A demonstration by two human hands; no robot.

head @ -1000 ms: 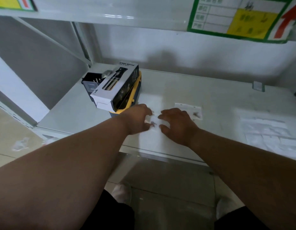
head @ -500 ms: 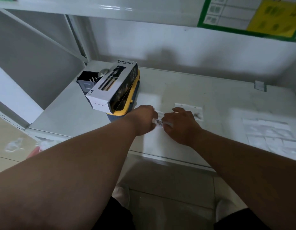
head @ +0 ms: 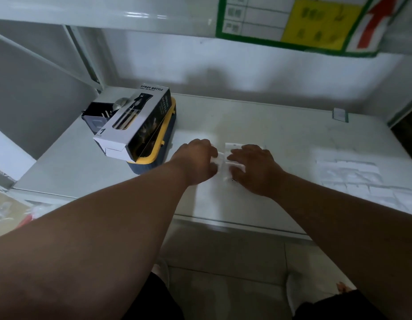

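A small clear plastic bag (head: 222, 161) lies between my two hands on the white shelf (head: 281, 135). My left hand (head: 195, 162) pinches its left side with curled fingers. From the other side, my right hand (head: 253, 167) pinches the bag, fingers bent over it. What the bag holds is hidden by my fingers. A second small clear bag (head: 231, 146) lies flat just behind my right hand, partly covered.
A white and black spray bottle box (head: 135, 121) rests on a yellow and blue container (head: 164, 144) left of my hands, with a black holder (head: 96, 114) behind. Pale paper sheets (head: 350, 172) lie right. An upper shelf with a green-framed sign (head: 293, 21) hangs overhead.
Both hands closed in on the small bag and now pinch it from either side; they have shifted slightly right, toward the second bag.
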